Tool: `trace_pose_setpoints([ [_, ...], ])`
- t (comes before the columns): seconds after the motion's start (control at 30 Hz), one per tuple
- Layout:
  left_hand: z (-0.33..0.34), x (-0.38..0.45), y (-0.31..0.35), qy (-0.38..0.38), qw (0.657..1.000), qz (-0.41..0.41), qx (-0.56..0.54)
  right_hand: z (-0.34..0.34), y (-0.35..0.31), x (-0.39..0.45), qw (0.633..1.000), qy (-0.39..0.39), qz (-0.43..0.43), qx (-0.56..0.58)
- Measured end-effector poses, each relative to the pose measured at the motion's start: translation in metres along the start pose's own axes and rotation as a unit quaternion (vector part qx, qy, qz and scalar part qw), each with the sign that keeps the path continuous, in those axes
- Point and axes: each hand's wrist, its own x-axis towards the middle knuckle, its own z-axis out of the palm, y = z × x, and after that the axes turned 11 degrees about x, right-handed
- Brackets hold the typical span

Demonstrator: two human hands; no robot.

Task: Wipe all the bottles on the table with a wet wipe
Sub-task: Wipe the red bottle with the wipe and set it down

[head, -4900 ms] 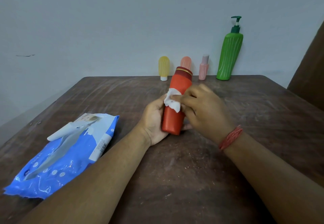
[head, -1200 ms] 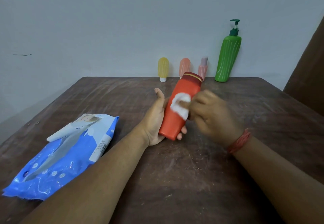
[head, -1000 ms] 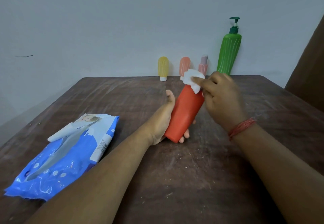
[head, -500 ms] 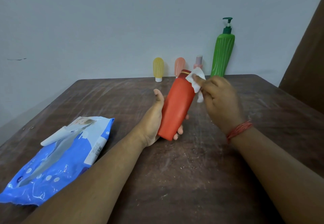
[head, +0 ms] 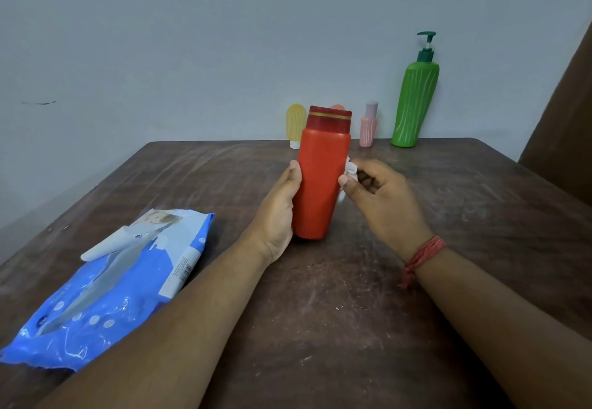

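The red bottle stands upright on the bench, gripped by the left hand; the right hand pinches the wet wipe beside it; four bottles behind it look unwiped

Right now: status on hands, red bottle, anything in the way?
Left hand grips red bottle, upright. Right hand pinches wet wipe at bottle's right side. Nothing in the way; wipes pack sits off left.
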Motion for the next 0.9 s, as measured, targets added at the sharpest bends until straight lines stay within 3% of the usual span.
trace_pose_setpoints([
  [0.37, -0.003, 0.002, -0.002, 0.055, 0.998, 0.004, 0.0, 0.003, -0.002, -0.002, 0.998, -0.014, -0.033, -0.042],
  [0.67, -0.007, -0.011, 0.002, 0.129, 0.99, 0.022, 0.055, -0.002, 0.007, 0.0, 0.999, -0.014, -0.004, -0.039],
  [0.77, -0.01, -0.019, 0.005, 0.173, 0.975, 0.047, 0.135, -0.009, 0.008, 0.001, 0.999, 0.011, 0.004, -0.032],
  [0.9, 0.0, -0.028, 0.01, 0.226, 0.925, 0.047, 0.302, -0.017, 0.009, 0.001, 0.999, 0.023, 0.007, -0.031],
])
